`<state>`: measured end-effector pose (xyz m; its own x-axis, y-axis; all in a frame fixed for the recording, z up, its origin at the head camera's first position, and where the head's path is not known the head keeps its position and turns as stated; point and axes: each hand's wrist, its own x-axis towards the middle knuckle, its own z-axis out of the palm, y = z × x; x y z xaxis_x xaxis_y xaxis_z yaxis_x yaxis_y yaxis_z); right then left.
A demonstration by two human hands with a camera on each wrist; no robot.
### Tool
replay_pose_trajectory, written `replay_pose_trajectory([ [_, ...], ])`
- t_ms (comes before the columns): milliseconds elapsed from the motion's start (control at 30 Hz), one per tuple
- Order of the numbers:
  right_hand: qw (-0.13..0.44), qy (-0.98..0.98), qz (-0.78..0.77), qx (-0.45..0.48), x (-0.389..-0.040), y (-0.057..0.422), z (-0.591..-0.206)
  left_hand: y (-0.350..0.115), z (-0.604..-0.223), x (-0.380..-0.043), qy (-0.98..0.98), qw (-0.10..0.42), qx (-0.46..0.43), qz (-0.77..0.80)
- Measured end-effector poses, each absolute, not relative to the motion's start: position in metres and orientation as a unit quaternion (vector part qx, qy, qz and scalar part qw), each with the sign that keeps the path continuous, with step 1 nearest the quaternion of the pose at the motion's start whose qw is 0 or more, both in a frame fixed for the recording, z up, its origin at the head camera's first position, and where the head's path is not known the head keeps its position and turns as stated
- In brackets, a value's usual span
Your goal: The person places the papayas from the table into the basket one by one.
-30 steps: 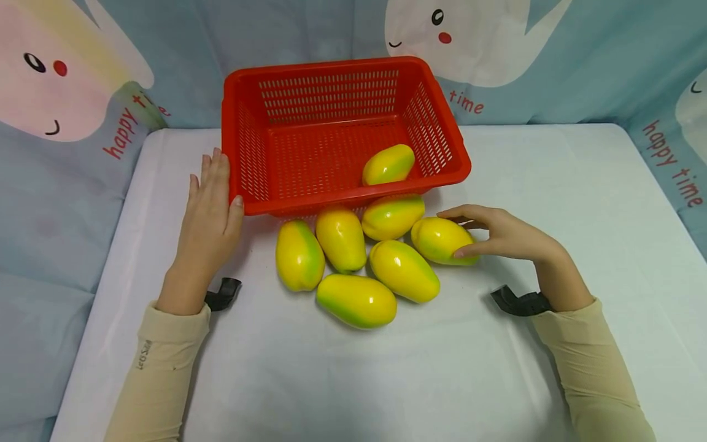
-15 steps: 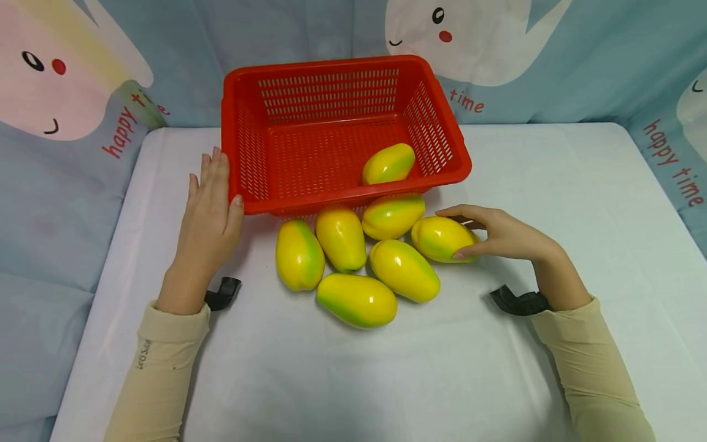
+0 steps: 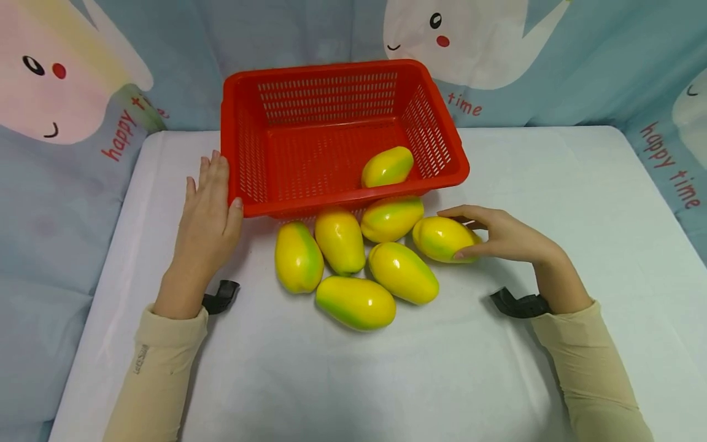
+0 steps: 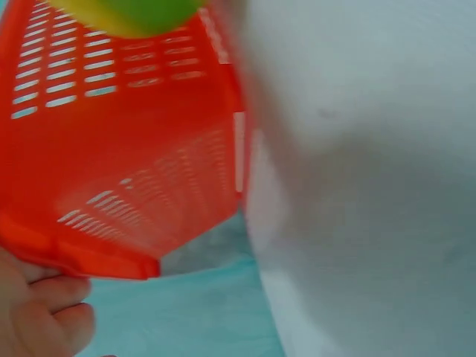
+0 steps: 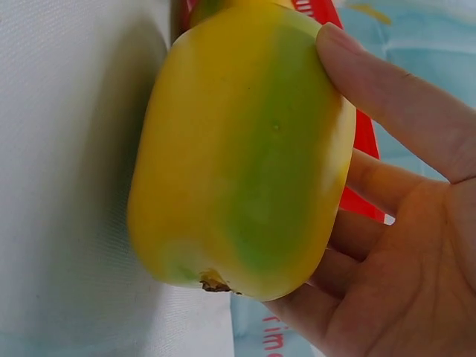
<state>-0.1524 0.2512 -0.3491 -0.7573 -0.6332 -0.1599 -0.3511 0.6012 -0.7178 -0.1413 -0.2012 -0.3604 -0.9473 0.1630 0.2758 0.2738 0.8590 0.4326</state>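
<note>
In the head view, my left hand [image 3: 207,224] lies with straight fingers along the left side of a red slotted plastic basket [image 3: 345,197]. The left wrist view has its fingers [image 4: 56,320] touching the basket's rim. On the right, my right hand [image 3: 505,234] grips the rightmost yellow-green mango [image 3: 436,238], thumb on one side and fingers on the other. Up close in the right wrist view, that mango [image 5: 238,156] shows a brown stem end, and the finger ends are hidden behind it. Another mango [image 3: 388,167] lies inside the basket at its front right.
Several more mangoes lie in front of the basket, among them a left one [image 3: 299,258] and a front one [image 3: 356,302]. The table [image 3: 353,380] wears a white cloth. A blue printed curtain [image 3: 309,31] hangs behind and beside it.
The head view has shifted very slightly. Both hands, the basket and the mangoes keep their places.
</note>
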Motion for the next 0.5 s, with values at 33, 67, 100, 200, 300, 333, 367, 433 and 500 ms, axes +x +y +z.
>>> replay_pose_trajectory([
  [33,0.202,0.871,-0.346,-0.282,-0.152,0.251,-0.350,-0.201,-0.358,-0.141,-0.961,0.105,-0.110,-0.232],
  [67,0.201,0.871,-0.347,-0.283,-0.152,0.252,-0.350,-0.201,-0.355,-0.140,-0.964,0.096,-0.108,-0.224],
  [100,0.201,0.872,-0.345,-0.282,-0.152,0.252,-0.350,-0.201,-0.353,-0.140,-0.966,0.089,-0.108,-0.216],
  [200,0.196,0.874,-0.344,-0.282,-0.151,0.253,-0.350,-0.200,-0.346,-0.143,-0.970,0.076,-0.111,-0.201],
  [300,0.193,0.877,-0.341,-0.278,-0.150,0.254,-0.349,-0.200,-0.343,-0.148,-0.972,0.070,-0.113,-0.191],
  [333,0.192,0.877,-0.341,-0.279,-0.150,0.255,-0.349,-0.200,-0.343,-0.150,-0.973,0.064,-0.110,-0.192],
  [367,0.190,0.878,-0.340,-0.277,-0.150,0.255,-0.349,-0.200,-0.342,-0.151,-0.973,0.059,-0.108,-0.194],
  [433,0.186,0.880,-0.340,-0.275,-0.149,0.256,-0.348,-0.200,-0.342,-0.153,-0.973,0.053,-0.104,-0.201],
  [500,0.179,0.882,-0.340,-0.271,-0.149,0.257,-0.346,-0.201,-0.342,-0.154,-0.971,0.050,-0.106,-0.210],
])
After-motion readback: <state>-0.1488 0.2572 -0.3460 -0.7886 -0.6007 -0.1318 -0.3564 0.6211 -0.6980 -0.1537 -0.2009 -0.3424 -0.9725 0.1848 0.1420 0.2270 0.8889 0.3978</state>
